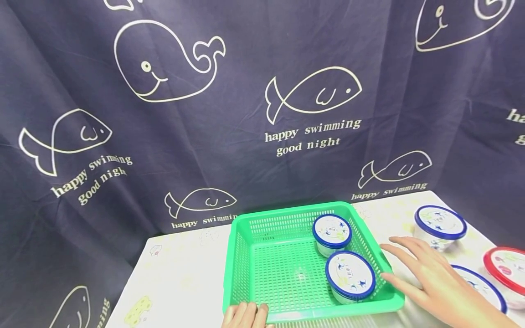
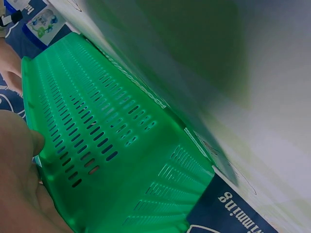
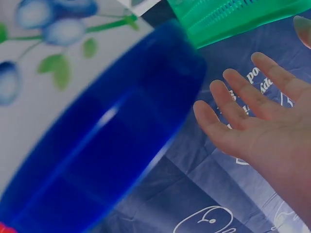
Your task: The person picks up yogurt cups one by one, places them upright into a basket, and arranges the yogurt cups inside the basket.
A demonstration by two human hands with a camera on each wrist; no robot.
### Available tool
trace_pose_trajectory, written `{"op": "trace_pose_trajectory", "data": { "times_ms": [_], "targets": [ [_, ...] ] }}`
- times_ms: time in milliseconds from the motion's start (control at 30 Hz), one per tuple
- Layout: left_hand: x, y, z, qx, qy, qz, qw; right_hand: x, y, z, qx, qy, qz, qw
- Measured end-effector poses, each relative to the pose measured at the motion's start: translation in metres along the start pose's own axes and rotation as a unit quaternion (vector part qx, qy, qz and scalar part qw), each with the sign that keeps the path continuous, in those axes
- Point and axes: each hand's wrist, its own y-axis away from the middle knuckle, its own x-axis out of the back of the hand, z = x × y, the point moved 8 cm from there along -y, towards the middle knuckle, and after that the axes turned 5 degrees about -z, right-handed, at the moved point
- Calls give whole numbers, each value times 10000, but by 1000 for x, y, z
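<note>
A green plastic basket [image 1: 234,255] sits on the table with two blue-lidded tubs inside along its right side, one tub [image 1: 332,231] behind the other tub [image 1: 350,275]. At the basket's front left, my left hand [image 1: 245,315] grips the rim, fingers over the edge; the left wrist view shows the thumb against the outer wall [image 2: 92,131]. My right hand [image 1: 434,275] is just right of the basket, fingers spread and holding nothing. In the right wrist view, its straight fingers [image 3: 233,102] stand apart from a close blue-lidded tub [image 3: 112,131].
On the right stand a blue-lidded tub [image 1: 440,223], another blue-lidded tub [image 1: 480,284] partly behind my right hand, and a red-lidded tub [image 1: 508,269]. A dark blue curtain [image 1: 246,159] with whale and fish drawings hangs behind the white patterned table [image 1: 176,278].
</note>
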Motion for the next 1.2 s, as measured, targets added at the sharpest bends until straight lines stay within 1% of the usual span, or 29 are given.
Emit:
{"op": "trace_pose_trajectory", "data": {
  "times_ms": [100, 167, 233, 367, 433, 500, 600, 700, 767, 867, 933, 1000, 1100, 1200],
  "targets": [
    [0, 1, -1, -22, 4, 73, 10000, -1, 2, 3, -15, -48, 34, 10000],
    [0, 1, -2, -77, -4, 181, 9998, -2, 4, 3, 57, -36, 51, 10000],
    [0, 1, -2, -98, 0, 217, 9997, -3, 6, 4, 85, -41, 70, 9999],
    [-1, 1, -1, -60, 9, 130, 9999, -3, 9, 6, 138, -15, 97, 9999],
    [-1, 1, 0, -61, -1, 170, 9998, -2, 11, 8, 142, -33, 137, 9998],
    [-1, 1, 0, -80, -7, 244, 9997, -1, 13, 10, 118, -52, 166, 9998],
    [0, 1, 0, -185, -68, 483, 9986, 0, 16, 14, 46, -60, 237, 9997],
    [1, 2, 0, -231, -103, 602, 9979, 0, 19, 16, -15, -81, 295, 9995],
    [1, 2, 1, -227, -105, 599, 9979, 1, 21, 18, -34, -75, 336, 9994],
    [0, 2, 0, -143, -28, 457, 9988, 1, 23, 21, -22, -84, 407, 9991],
    [0, 2, 0, -136, -36, 472, 9988, 0, 24, 23, -41, -62, 415, 9991],
    [0, 2, 0, -138, -48, 519, 9985, -1, 25, 25, -120, -40, 381, 9992],
    [1, 2, 1, -202, -111, 692, 9973, -3, 27, 30, -254, -18, 311, 9992],
    [1, 2, 1, -221, -132, 729, 9970, -5, 30, 35, -395, -1, 240, 9989]
  ]
}}
